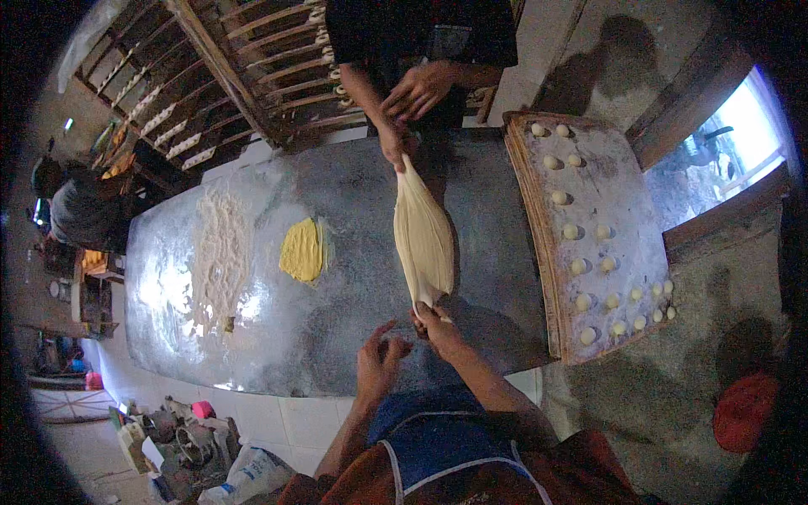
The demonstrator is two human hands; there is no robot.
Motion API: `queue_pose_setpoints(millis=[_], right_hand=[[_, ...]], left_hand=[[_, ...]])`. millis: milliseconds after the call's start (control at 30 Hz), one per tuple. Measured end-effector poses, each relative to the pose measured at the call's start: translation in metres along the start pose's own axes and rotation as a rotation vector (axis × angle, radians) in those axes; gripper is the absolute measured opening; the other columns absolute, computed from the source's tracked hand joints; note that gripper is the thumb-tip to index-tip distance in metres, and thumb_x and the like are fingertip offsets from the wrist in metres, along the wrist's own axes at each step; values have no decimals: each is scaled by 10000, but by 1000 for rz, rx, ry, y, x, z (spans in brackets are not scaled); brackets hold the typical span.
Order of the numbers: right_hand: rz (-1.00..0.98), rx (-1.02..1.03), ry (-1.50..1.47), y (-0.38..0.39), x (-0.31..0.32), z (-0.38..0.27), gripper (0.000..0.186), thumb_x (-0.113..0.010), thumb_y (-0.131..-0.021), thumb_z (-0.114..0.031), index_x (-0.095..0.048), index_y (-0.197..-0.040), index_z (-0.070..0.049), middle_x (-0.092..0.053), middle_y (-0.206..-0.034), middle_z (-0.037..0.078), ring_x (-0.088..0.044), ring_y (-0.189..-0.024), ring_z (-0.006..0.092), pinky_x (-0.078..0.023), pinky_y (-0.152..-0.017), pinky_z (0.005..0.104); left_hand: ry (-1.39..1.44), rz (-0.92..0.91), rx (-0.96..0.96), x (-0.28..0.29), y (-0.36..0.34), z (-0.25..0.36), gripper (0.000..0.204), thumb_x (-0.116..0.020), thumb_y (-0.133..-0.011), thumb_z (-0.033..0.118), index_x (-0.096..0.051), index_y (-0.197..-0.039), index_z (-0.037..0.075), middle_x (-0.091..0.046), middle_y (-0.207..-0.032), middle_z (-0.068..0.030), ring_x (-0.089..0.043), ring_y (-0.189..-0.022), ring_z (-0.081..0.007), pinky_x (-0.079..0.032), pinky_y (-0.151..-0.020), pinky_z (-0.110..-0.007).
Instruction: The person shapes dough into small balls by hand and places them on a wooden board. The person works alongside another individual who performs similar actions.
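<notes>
A long piece of pale dough stretches across the dark worktop, wide in the middle and narrow at both ends. My right hand is closed around its near end. Beside it, a little to the left, my left hand holds nothing, its fingers partly bent and apart. Across the table, a co-worker's hand grips the dough's far end, while their other hand hovers just above that wrist. Left of the dough lies a yellow, buttery-looking mass, spread flat on the worktop.
A whitish, streaky smear covers part of the worktop's left. To the right, a stack of boards carries many small dough balls. A wooden rack with shaped pieces stands behind. Bags and clutter sit on the floor at lower left.
</notes>
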State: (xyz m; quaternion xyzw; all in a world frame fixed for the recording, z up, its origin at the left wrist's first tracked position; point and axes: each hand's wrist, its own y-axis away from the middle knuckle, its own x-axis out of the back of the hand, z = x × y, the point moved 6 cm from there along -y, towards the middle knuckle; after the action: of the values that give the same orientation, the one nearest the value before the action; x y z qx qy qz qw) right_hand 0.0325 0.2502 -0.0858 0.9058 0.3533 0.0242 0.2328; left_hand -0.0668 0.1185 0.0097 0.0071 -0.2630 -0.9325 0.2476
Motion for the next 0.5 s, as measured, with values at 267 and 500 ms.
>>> queue_pose_setpoints(millis=[267,500], right_hand=[[-277,249,964,98,-6,-17,403,-613,-997,-247,-570,-1338,-37,-664,-1017,204,-660,-988,330,-547,-889,433],[-514,329,9,117,-49,-125,372,-611,-1023,-246,-576,-1329,-36,-681,-1125,118,-643,-1082,234,-499,-972,398]], left_hand=[[1143,-614,596,-91,-106,-56,302,-465,-1057,318,-590,-1051,43,-639,-880,-90,-604,-714,-234,-533,-724,-400],[-554,-72,-972,-40,-69,-29,326,-538,-1016,293,-632,-1135,4,-700,-1031,-163,-704,-835,-294,-568,-687,-437]])
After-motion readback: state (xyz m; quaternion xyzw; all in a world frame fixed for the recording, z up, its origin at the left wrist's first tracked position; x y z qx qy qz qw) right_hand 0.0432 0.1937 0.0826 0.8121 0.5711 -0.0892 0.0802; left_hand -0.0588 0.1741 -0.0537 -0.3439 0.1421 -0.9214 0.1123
